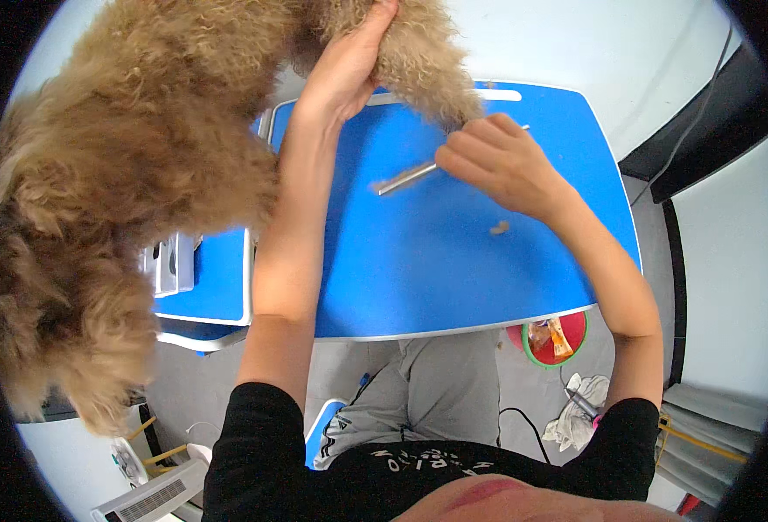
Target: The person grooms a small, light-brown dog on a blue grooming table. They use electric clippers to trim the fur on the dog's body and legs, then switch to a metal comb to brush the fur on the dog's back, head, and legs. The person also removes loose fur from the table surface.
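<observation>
A curly-haired tan dog point(162, 130) fills the upper left of the head view, its body above the blue tabletop point(410, 261). My left hand point(351, 68) grips one of its legs point(420, 62), with the thumb laid along the fur; the fingers are mostly hidden. My right hand point(498, 163) is closed around a metal grooming comb point(410, 177), just below the leg's lower end. The comb's teeth look blurred and its middle is covered by my fist. A small tuft of loose fur point(500, 228) rests on the tabletop.
Left, a clear plastic box point(176, 264) stands on a second blue surface point(219, 280). Under the table's right front edge is a red bin with a green rim point(585, 329), holding wrappers. A corded tool point(580, 404) lies on a white cloth point(566, 430) on the floor.
</observation>
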Demonstrator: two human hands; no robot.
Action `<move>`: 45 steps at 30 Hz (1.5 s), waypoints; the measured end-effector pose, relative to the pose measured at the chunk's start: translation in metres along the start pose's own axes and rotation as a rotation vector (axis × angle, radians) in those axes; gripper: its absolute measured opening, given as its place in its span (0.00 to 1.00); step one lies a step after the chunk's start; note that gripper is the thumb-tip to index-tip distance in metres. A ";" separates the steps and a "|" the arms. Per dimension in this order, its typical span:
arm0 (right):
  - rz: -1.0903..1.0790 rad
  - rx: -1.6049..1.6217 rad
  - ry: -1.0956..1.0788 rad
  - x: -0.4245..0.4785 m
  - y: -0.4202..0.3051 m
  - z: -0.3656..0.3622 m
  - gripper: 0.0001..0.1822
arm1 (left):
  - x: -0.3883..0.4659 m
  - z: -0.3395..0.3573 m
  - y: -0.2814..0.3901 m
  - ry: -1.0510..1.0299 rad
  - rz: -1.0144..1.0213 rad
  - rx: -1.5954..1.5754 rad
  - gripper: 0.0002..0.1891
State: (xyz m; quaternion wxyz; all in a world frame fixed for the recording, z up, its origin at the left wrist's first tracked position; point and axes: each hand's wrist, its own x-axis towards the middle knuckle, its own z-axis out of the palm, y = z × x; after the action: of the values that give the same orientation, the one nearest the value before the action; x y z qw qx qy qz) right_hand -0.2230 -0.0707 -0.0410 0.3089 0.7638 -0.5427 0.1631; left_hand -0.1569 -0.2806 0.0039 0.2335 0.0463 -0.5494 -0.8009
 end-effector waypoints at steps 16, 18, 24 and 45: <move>-0.014 -0.168 0.090 0.010 0.007 0.003 0.10 | -0.004 -0.009 0.005 -0.036 -0.049 -0.001 0.24; -0.104 -0.148 0.041 0.011 -0.017 0.007 0.07 | -0.001 -0.006 0.005 -0.043 -0.039 -0.031 0.23; 0.256 -0.445 0.295 0.040 0.058 -0.013 0.13 | 0.008 -0.014 0.003 -0.252 -0.076 -0.099 0.23; 0.304 0.260 0.374 0.040 -0.068 -0.003 0.09 | -0.187 -0.023 0.013 0.348 0.192 0.692 0.23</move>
State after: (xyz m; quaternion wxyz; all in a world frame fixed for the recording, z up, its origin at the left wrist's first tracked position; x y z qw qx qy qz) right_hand -0.1456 -0.0830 -0.0355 0.2750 0.6634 -0.5591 0.4144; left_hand 0.0201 -0.2243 -0.0275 0.3675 0.2059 -0.7409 -0.5232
